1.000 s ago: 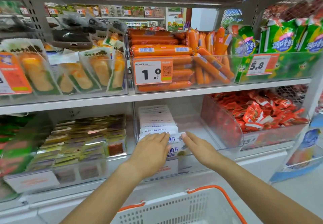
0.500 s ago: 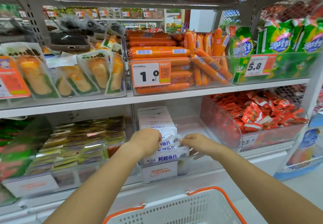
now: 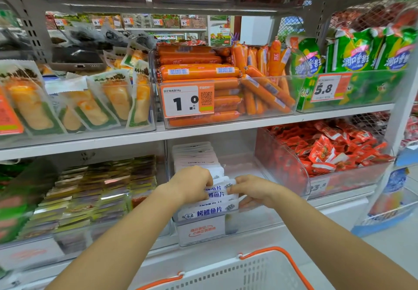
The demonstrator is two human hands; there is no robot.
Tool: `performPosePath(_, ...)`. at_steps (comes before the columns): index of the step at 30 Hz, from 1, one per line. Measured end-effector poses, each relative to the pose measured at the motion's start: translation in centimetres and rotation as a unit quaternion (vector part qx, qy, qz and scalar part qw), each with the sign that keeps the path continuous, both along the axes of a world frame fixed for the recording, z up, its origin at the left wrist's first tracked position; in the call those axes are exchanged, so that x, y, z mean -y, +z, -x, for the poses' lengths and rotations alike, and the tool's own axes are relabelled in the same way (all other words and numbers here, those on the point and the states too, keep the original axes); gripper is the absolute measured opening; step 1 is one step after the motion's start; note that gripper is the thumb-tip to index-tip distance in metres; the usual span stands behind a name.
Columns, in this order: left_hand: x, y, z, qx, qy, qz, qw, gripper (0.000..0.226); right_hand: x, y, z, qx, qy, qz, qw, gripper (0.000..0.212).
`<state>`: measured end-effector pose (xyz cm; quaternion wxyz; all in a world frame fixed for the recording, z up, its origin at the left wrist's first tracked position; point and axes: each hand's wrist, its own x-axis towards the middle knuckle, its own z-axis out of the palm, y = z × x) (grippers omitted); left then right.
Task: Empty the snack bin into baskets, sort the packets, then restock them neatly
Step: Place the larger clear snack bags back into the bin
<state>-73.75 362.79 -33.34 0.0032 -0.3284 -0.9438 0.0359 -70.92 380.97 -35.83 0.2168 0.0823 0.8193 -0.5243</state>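
The white fish packets (image 3: 210, 210) stand in a row inside a clear bin (image 3: 248, 219) on the lower shelf (image 3: 339, 201), in the middle of the scene. The row fills only the left part of the bin.

The left hand (image 3: 192, 182) has its fingers curled over the tops of the near packets, holding a small bunch. The right hand (image 3: 253, 189) pinches the top right edge of the same bunch with thumb and fingers. So each grip is closed on the packets.

These packets look thin, flat and light. They are probably soft and bendy, and the shiny wrap may be slippery. A bunch could fan out and slide apart. It seems best to squeeze the bunch flat from both sides, near the top edges, and not too hard, since the food inside may crack.

A white basket (image 3: 248, 271) with orange handles waits near, just below the shelf.
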Motion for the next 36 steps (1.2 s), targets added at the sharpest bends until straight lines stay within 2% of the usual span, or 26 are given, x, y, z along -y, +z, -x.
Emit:
performPosePath(3,0.2,0.0,-0.4,-0.061,-0.017,0.014,0.998,0.016,0.2,-0.3,-0.2,-0.027,-0.021,0.044,0.998,0.005)
performPosePath(5,0.7,-0.5,-0.7,-0.062,-0.013,0.022,0.998,0.016,0.3,-0.6,-0.3,-0.038,-0.020,0.036,0.998,0.002)
performPosePath(8,1.0,-0.6,-1.0,-0.007,0.006,0.029,1.000,0.018,0.6,-0.3,-0.6,-0.041,0.027,-0.086,0.995,0.013)
performPosePath(10,1.5,0.3,-1.4,0.035,0.035,-0.053,0.997,0.021,1.0,0.1,-0.8,-0.048,0.046,-0.155,0.986,0.033)
performPosePath(12,2.5,0.7,-1.6,-0.028,0.075,-0.148,0.986,0.034,1.0,0.1,-0.9,-0.071,0.022,-0.182,0.981,0.053)
performPosePath(14,3.8,-0.2,-1.4,-0.089,0.142,-0.231,0.959,0.044,1.0,0.0,-1.0,-0.100,-0.015,-0.169,0.980,0.067)
performPosePath(16,4.8,-1.7,-1.6,-0.016,0.212,-0.329,0.920,0.056,1.6,0.1,-1.0,-0.125,-0.032,-0.114,0.985,0.068)
performPosePath(18,4.5,-3.0,-2.1,0.100,0.283,-0.428,0.852,0.063,2.7,0.3,-0.9,-0.168,-0.016,-0.081,0.982,0.062)
performPosePath(20,3.7,-3.8,-2.7,0.136,0.327,-0.498,0.791,0.061,3.9,0.0,-0.5,-0.211,0.037,-0.121,0.969,0.058)
performPosePath(21,3.5,-3.9,-2.9,0.121,0.333,-0.522,0.776,0.059,4.5,-0.3,-0.2,-0.225,0.077,-0.177,0.955,0.057)
performPosePath(23,3.3,-4.2,-3.2,0.086,0.335,-0.533,0.772,0.055,5.2,-1.1,0.2,-0.257,0.137,-0.307,0.906,0.054)
performPosePath(25,3.3,-4.3,-3.1,0.079,0.342,-0.524,0.776,0.054,5.4,-1.5,-0.1,-0.295,0.145,-0.380,0.865,0.052)
performPosePath(28,3.1,-4.5,-2.9,0.067,0.348,-0.513,0.782,0.053,5.2,-2.1,-1.5,-0.304,0.126,-0.417,0.847,0.053)
performPosePath(31,3.0,-4.6,-3.0,0.058,0.358,-0.513,0.778,0.053,5.3,-2.5,-1.7,-0.246,0.135,-0.415,0.865,0.059)
performPosePath(33,3.0,-4.5,-3.1,0.061,0.355,-0.513,0.779,0.053,5.5,-1.3,-0.9,-0.235,0.127,-0.374,0.888,0.057)
performPosePath(36,3.5,-4.3,-3.2,0.074,0.329,-0.491,0.803,0.054,4.8,0.0,1.1,-0.210,-0.042,-0.206,0.955,0.057)
